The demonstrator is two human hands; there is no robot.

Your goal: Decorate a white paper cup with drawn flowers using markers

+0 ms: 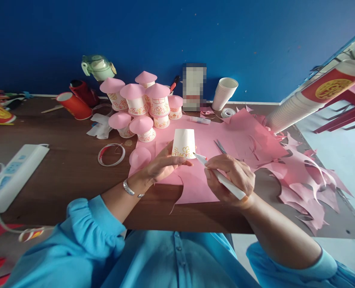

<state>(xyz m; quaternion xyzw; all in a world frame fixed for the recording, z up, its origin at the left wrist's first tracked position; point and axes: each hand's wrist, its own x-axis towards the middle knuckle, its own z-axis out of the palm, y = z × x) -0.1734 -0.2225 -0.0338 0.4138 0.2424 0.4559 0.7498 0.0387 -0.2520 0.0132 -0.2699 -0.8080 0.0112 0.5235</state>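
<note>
Upside down in my left hand (165, 164) is a white paper cup (183, 140), with yellow-orange flowers drawn along its lower rim. My fingers wrap round its left side and underside. My right hand (233, 176) grips a white marker (225, 182), its tip at the cup's lower right edge by the drawn flowers. Under both hands lies pink paper (195, 188). A pair of scissors (219, 146) rests on the paper just beyond my right hand. Left of the cup sits a loose pink paper cone (140, 158).
Several decorated cups with pink cone roofs (157, 100) cluster behind my left hand. A tape roll (111, 155) and a power strip (18, 176) lie left. Cup stacks (224, 94) stand at the back and right. Cut pink scraps (306, 188) spread over the right side.
</note>
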